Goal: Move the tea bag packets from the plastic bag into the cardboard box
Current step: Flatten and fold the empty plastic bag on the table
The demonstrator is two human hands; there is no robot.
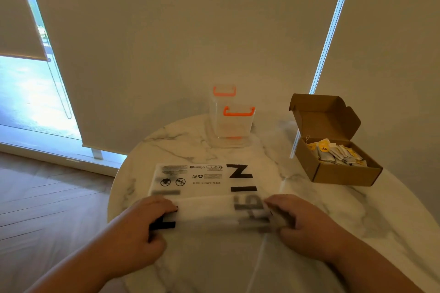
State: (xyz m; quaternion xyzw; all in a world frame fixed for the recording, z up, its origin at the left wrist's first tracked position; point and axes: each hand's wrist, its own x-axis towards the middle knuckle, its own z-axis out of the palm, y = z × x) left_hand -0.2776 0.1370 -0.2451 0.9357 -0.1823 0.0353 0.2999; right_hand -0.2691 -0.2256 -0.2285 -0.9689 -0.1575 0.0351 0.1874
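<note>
left hand (152, 221) and right hand (303, 223) each grip one end of the bag (202, 182) at the table's (176, 147) front edge, packets (340, 153) in box (338, 173)

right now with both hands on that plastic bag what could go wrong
The open brown cardboard box stands close to the round marble table's right edge; a knock could spill its tea bag packets. The left hand and right hand grip the frosted plastic bag with black lettering, whose near part is blurred; any packet left inside could be missed.
</note>
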